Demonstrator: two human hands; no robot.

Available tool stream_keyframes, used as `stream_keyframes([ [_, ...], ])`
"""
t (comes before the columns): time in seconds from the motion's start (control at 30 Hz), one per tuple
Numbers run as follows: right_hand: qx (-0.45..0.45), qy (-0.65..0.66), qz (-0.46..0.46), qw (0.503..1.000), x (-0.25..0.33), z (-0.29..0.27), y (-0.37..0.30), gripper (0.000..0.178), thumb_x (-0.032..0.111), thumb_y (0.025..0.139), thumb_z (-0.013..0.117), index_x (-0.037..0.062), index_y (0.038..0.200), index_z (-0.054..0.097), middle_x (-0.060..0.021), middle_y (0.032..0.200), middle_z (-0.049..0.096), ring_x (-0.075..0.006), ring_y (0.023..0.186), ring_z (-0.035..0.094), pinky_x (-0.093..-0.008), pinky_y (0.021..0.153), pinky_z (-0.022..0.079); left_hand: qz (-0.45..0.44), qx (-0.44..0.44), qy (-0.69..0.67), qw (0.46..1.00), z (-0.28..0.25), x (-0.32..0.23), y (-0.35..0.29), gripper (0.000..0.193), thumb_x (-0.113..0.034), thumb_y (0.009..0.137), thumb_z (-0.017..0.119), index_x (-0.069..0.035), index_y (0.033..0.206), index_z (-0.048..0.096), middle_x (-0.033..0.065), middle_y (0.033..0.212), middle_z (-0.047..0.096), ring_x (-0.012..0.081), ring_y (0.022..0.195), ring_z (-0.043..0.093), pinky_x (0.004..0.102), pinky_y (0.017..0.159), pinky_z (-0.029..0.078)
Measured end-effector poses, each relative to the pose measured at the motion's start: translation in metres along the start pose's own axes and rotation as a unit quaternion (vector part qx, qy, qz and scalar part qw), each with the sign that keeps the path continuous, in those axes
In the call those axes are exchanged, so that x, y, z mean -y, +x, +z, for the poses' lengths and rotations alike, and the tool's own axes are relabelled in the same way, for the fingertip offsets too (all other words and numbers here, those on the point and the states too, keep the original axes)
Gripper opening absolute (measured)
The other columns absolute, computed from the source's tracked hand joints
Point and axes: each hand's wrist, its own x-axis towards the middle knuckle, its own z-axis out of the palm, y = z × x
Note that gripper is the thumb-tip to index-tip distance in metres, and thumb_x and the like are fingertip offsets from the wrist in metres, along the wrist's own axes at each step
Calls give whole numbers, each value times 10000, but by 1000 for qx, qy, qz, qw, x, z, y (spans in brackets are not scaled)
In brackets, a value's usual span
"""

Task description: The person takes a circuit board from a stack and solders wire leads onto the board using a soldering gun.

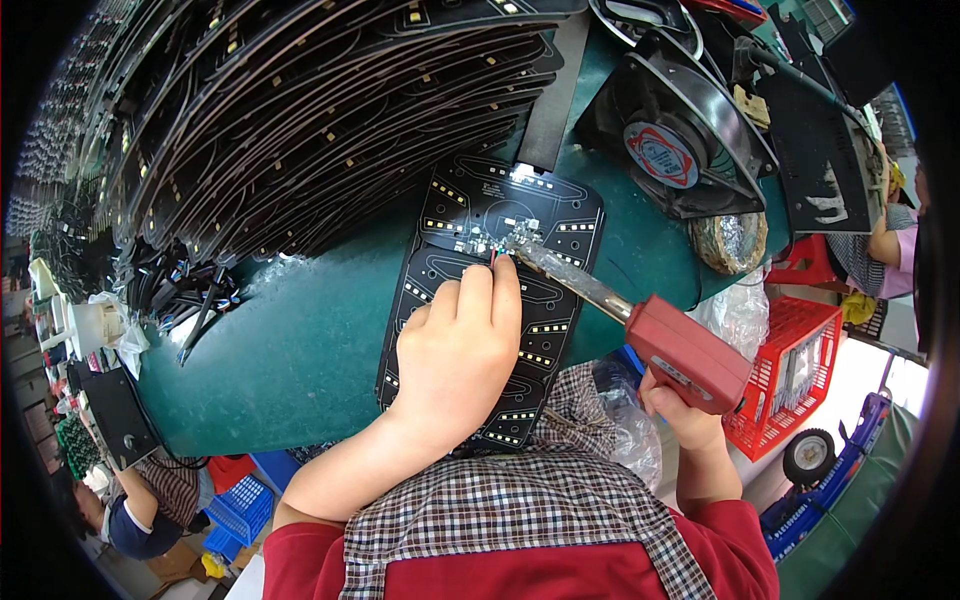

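A black circuit board point(555, 262) with rows of small yellowish LEDs lies before me on the green table. My left hand point(460, 335) rests over it, fingers closed and pointing away from me. Short thin wires point(494, 257), one of them red, show at its fingertips near the small parts in the board's upper middle. My right hand point(688, 412) grips a red soldering gun point(690, 355) by its handle. The gun's metal shaft slants to the left, and its tip meets the board just beyond my left fingertips. The exact contact is too small to make out.
Tall stacks of similar black boards point(330, 130) fill the far left. A black fan point(670, 140) and a roll of tape point(730, 243) stand at the far right. Loose cables point(190, 285) lie at the left. Beside the table are a red crate point(800, 350) and other people.
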Motion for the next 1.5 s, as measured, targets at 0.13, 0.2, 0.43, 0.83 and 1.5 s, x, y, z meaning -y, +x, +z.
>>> stream_keyframes([
  [0.13, 4, 46, -32, 998, 5, 8, 3, 669, 198, 720, 742, -59, 1256, 435, -104, 1000, 621, -74, 648, 531, -224, 585, 444, 3, -4, 60, 998, 2, -5, 1, 327, -110, 694, 567, -7, 1004, 587, 4, 724, 469, 98, 612, 504, 196, 479, 421],
  [0.2, 24, 78, -49, 995, 7, 8, 3, 635, 194, 735, 732, -54, 1244, 445, -110, 1016, 613, -78, 639, 525, -226, 578, 441, 7, -9, 69, 998, 2, -5, 2, 321, -112, 694, 567, -9, 998, 587, -1, 717, 466, 94, 608, 498, 193, 479, 416],
  [0.43, 50, 142, -38, 988, 8, 5, -2, 505, 157, 774, 700, -15, 1197, 482, -92, 996, 585, -91, 669, 515, -237, 592, 435, 7, -13, 65, 998, 3, -4, -2, 316, -105, 697, 566, -17, 998, 596, -5, 709, 464, 93, 599, 499, 196, 481, 420],
  [0.83, 27, -13, -31, 999, 3, -1, -3, 467, 99, 752, 693, 3, 1177, 526, -50, 948, 595, -90, 754, 523, -247, 659, 432, -45, -12, -14, 999, 0, -7, -3, 385, -51, 673, 582, -59, 1057, 611, 24, 719, 439, 142, 562, 518, 264, 491, 439],
  [1.5, 34, 103, -33, 994, -3, 4, -9, 617, 200, 765, 713, 4, 1267, 412, -41, 953, 588, -71, 747, 491, -228, 662, 403, -52, -56, -112, 991, 8, -2, -4, 269, -36, 725, 638, -56, 993, 631, 38, 667, 449, 174, 516, 508, 292, 473, 423],
])
